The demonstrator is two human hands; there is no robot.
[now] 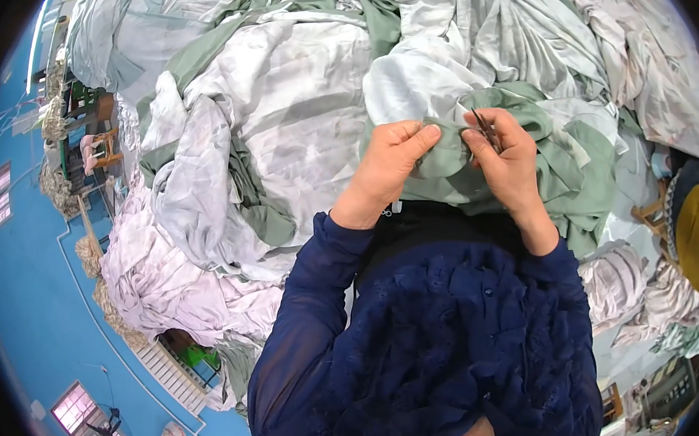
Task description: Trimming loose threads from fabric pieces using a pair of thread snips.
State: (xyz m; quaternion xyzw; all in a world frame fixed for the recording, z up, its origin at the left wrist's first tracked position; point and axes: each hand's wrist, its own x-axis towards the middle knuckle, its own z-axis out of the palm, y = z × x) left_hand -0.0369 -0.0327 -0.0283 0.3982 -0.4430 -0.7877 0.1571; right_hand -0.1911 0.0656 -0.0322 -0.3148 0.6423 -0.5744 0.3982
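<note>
And here are both hands at work just in front of the body, with the green cloth (444, 157) stretched between them. The left hand (390, 158) is closed, thumb pressed down against curled fingers, pinching the cloth along its upper edge; the cloth runs off just to the right of that thumb. Across the short gap, the right hand (506, 160) is curled around a small dark cutting tool (483, 124), its slim tip poking up past the fingers, and the thumb sits right at the cloth's other end. Whether those blades are parted, I can't tell from here. More green fabric spills out beneath and beyond the right hand, bunched in loose folds. Beyond the hands, white cloth (294, 76) heaps up in a broad pile, and over to the left, pale pink cloth (186, 288) lies crumpled below it.
</note>
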